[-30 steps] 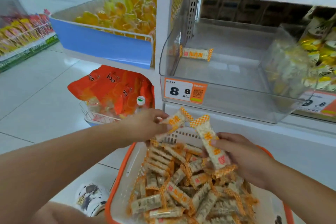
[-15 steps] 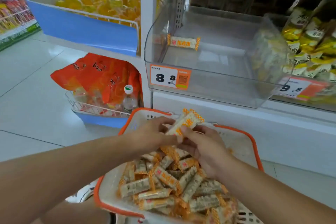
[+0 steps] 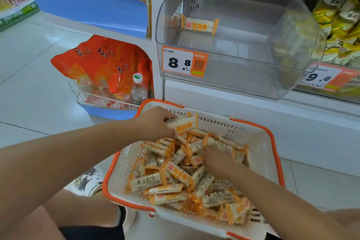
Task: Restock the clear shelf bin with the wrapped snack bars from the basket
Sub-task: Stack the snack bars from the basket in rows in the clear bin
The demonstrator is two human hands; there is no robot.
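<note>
A white basket with an orange rim (image 3: 273, 143) sits low in front of me, heaped with several wrapped snack bars (image 3: 175, 173) in white and orange wrappers. My left hand (image 3: 153, 122) grips a small bunch of the bars (image 3: 184, 123) above the basket's far left corner. My right hand (image 3: 217, 160) lies on the pile, its fingers reaching in among the bars and its fingertips partly buried. Above, the clear shelf bin (image 3: 224, 84) holds a single bar (image 3: 199, 24) at its back left.
An orange 8.8 price tag (image 3: 184, 62) is stuck on the bin's front. A neighbouring bin of yellow packs (image 3: 340, 17) stands to the right. Orange bags (image 3: 101, 60) and a water bottle (image 3: 138, 89) fill a wire rack at the left. My shoe (image 3: 87, 181) is beside the basket.
My right hand passed its bar to the left hand and dropped back onto the pile. The left hand now holds the bars together, lower, over the basket.
</note>
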